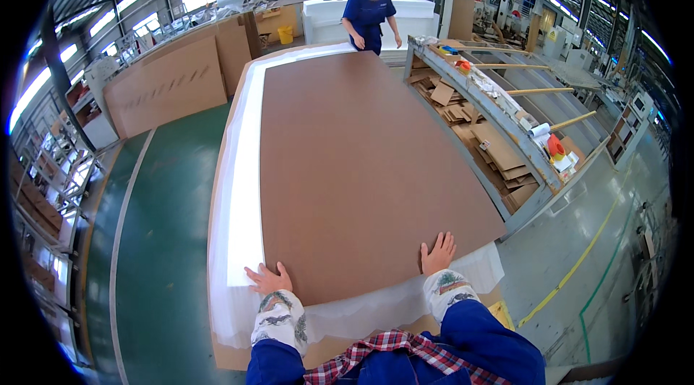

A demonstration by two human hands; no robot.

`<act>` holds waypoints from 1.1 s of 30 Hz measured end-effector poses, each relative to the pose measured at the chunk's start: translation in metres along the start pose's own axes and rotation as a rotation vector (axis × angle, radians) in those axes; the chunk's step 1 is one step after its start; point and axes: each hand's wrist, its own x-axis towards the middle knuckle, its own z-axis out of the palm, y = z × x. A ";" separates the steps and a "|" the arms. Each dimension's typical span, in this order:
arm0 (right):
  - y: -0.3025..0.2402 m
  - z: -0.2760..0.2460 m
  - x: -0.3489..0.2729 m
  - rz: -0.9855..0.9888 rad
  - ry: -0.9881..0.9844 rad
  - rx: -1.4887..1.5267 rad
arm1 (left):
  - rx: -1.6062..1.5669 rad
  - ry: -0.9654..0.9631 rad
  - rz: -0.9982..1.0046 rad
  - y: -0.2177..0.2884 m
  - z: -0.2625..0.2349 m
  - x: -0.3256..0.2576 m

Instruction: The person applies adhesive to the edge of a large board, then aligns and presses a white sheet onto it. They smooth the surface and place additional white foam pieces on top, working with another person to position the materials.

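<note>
Far ahead of the hands, a person in blue work clothes (369, 15) stands at the opposite end. To the right, a metal rack (506, 135) holds cardboard scraps (491, 146) and an orange tape roll (554, 148). To the left, large cardboard sheets (170, 81) lean beside the green floor (163, 240).

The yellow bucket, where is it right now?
In the head view, the yellow bucket stands far back, left of centre, on the floor beside the leaning cardboard sheets, left of the co-worker.
</note>
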 end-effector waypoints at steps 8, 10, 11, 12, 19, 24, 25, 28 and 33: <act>0.001 0.003 0.000 -0.003 0.000 -0.010 | -0.300 0.036 0.259 -0.037 0.007 -0.018; 0.004 0.004 0.001 0.003 0.000 -0.015 | -0.424 -0.026 0.252 -0.046 0.000 -0.026; 0.005 0.004 0.001 0.006 -0.005 -0.017 | -0.446 0.047 0.237 -0.053 0.004 -0.030; 0.004 0.004 0.001 0.006 -0.012 -0.016 | -0.477 -0.012 0.176 -0.062 0.006 -0.030; 0.017 0.010 -0.004 -0.029 -0.048 0.010 | -0.349 -0.519 -0.041 -0.072 0.014 0.003; 0.030 -0.025 -0.011 0.173 0.131 0.401 | -0.203 -0.616 -0.009 -0.095 0.025 0.022; 0.050 -0.011 -0.019 0.378 0.163 0.429 | -0.204 -0.657 -0.017 -0.085 0.018 0.023; 0.096 0.023 -0.029 0.917 0.045 0.814 | -0.232 -0.619 -0.118 -0.068 0.023 0.021; 0.102 0.018 -0.005 1.132 -0.315 1.534 | -0.231 -0.649 -0.154 -0.064 0.012 0.022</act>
